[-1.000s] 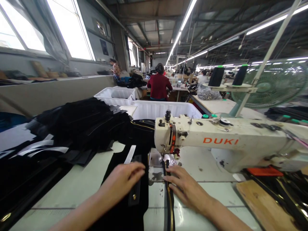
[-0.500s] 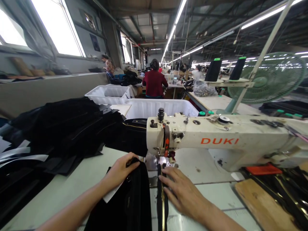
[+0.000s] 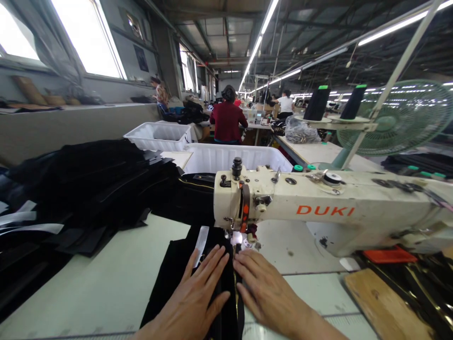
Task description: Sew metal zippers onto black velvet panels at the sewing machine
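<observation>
My left hand (image 3: 194, 297) lies flat with fingers spread on a black fabric piece (image 3: 170, 278) in front of the needle of a cream DUKI sewing machine (image 3: 318, 208). My right hand (image 3: 264, 290) rests flat beside it, fingers stretched along a black zipper strip (image 3: 239, 311) that runs under the presser foot (image 3: 244, 236). A white label strip (image 3: 201, 238) lies on the fabric just ahead of my left fingers. Both hands press the work down on the pale green table (image 3: 106, 283).
A heap of black fabric pieces (image 3: 88, 189) fills the left of the table. White plastic bins (image 3: 226, 158) stand behind the machine. A wooden board (image 3: 378, 302) and green fan (image 3: 399, 118) are at the right. A person in a red top (image 3: 228, 123) sits farther back.
My left hand let go of the bunched fabric edge and moved right, now flat on the spread fabric next to my right hand. The fabric now lies flat under the needle.
</observation>
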The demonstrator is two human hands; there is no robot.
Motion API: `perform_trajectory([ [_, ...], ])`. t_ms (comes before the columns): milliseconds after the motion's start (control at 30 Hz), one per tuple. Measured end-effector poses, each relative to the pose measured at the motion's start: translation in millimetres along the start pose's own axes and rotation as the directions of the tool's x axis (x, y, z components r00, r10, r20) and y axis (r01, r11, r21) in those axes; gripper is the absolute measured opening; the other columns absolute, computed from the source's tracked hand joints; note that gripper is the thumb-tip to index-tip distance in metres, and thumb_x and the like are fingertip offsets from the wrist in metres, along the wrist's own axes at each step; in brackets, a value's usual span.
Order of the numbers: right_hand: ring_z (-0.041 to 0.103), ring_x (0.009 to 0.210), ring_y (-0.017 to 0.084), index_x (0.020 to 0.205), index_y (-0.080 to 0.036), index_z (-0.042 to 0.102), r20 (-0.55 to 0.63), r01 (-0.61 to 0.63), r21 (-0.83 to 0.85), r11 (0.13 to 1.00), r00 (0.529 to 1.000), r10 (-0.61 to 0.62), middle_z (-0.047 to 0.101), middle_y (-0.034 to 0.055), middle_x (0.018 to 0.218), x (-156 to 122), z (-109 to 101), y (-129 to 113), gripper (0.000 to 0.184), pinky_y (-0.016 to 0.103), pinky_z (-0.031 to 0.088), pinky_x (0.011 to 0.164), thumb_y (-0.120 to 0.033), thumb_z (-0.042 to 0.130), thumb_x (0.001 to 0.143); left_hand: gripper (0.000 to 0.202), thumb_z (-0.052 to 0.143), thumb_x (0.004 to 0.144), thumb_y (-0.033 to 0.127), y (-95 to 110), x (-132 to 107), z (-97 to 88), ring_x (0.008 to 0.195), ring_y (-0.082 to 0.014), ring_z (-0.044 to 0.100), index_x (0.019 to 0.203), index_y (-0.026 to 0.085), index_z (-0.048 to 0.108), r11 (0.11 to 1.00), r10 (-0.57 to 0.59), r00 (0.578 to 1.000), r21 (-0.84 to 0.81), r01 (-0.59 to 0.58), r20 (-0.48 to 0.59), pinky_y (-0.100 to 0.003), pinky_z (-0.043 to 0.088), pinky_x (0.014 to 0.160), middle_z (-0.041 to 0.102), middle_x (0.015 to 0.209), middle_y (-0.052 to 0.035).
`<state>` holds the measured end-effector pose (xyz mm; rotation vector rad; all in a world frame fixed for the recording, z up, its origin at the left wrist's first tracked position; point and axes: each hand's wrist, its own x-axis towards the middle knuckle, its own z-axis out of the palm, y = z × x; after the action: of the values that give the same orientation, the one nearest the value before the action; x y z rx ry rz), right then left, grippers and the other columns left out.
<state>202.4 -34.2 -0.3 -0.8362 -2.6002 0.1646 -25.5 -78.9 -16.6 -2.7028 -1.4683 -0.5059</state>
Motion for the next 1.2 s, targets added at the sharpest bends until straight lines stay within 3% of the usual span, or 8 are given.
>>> perform_trajectory([
  [167, 0.049, 0.130, 0.026, 0.132, -0.017, 0.055, -0.005, -0.008, 0.019, 1.000, 1.000, 0.008, 0.059, 0.0097, 0.133, 2, -5, -2, 0.038, 0.041, 0.043, 0.111, -0.026, 0.050, 0.095, 0.061, 0.046, 0.103, 0.039, -3, 6, 5.4, 0.142, -0.0256, 0.035, 0.155, 0.021, 0.022, 0.996, 0.000, 1.000, 0.094, -0.001, 0.015, -0.049, 0.027, 0.116, 0.033, 0.156, -0.0066],
  [300, 0.043, 0.136, 0.026, 0.130, -0.019, 0.056, 0.011, -0.032, 0.005, 0.999, 0.999, 0.032, 0.052, 0.0089, 0.142, 1, -6, 0, 0.036, 0.042, 0.041, 0.112, -0.028, 0.051, 0.095, 0.065, 0.049, 0.101, 0.039, 0, 6, -0.7, 0.139, -0.0271, 0.039, 0.156, 0.019, 0.020, 0.997, 0.003, 1.000, 0.081, -0.004, 0.012, -0.047, 0.036, 0.111, 0.035, 0.155, -0.0080],
  [433, 0.042, 0.137, 0.024, 0.136, -0.019, 0.053, 0.019, -0.014, -0.024, 1.000, 1.000, 0.014, 0.053, 0.0059, 0.143, -2, -2, 2, 0.040, 0.041, 0.039, 0.114, -0.029, 0.049, 0.097, 0.064, 0.050, 0.099, 0.042, 1, 8, -9.1, 0.137, -0.0313, 0.041, 0.155, 0.023, 0.025, 0.999, -0.029, 0.997, 0.025, 0.027, 0.078, -0.053, 0.039, 0.106, 0.035, 0.155, -0.0071],
  [633, 0.043, 0.136, 0.023, 0.135, -0.020, 0.055, 0.010, -0.019, -0.033, 0.999, 1.000, 0.020, 0.055, 0.0040, 0.142, 0, -2, 3, 0.040, 0.039, 0.040, 0.113, -0.030, 0.050, 0.097, 0.068, 0.054, 0.094, 0.032, -6, 16, -13.7, 0.136, -0.0306, 0.039, 0.155, 0.026, 0.023, 0.993, -0.067, 0.987, -0.085, 0.080, 0.144, -0.055, 0.033, 0.110, 0.036, 0.156, -0.0040],
  [900, 0.041, 0.138, 0.021, 0.136, -0.022, 0.054, 0.052, -0.022, -0.035, 0.999, 0.998, 0.023, 0.053, 0.0022, 0.143, 0, -2, 6, 0.041, 0.040, 0.038, 0.115, -0.028, 0.052, 0.095, 0.065, 0.054, 0.092, 0.029, -11, 16, -6.8, 0.143, -0.0306, 0.029, 0.152, 0.027, 0.030, 0.993, -0.065, 0.993, -0.089, 0.074, 0.100, -0.059, 0.027, 0.113, 0.032, 0.158, -0.0050],
  [1200, 0.040, 0.138, 0.023, 0.136, -0.023, 0.054, 0.043, -0.014, -0.037, 0.999, 0.999, 0.015, 0.052, 0.0012, 0.145, 0, 0, 8, 0.041, 0.041, 0.039, 0.114, -0.029, 0.052, 0.096, 0.068, 0.050, 0.093, 0.025, -10, 19, -5.7, 0.144, -0.0268, 0.029, 0.155, 0.022, 0.022, 0.995, -0.034, 0.993, -0.087, 0.044, 0.110, -0.057, 0.023, 0.116, 0.029, 0.159, -0.0068],
])
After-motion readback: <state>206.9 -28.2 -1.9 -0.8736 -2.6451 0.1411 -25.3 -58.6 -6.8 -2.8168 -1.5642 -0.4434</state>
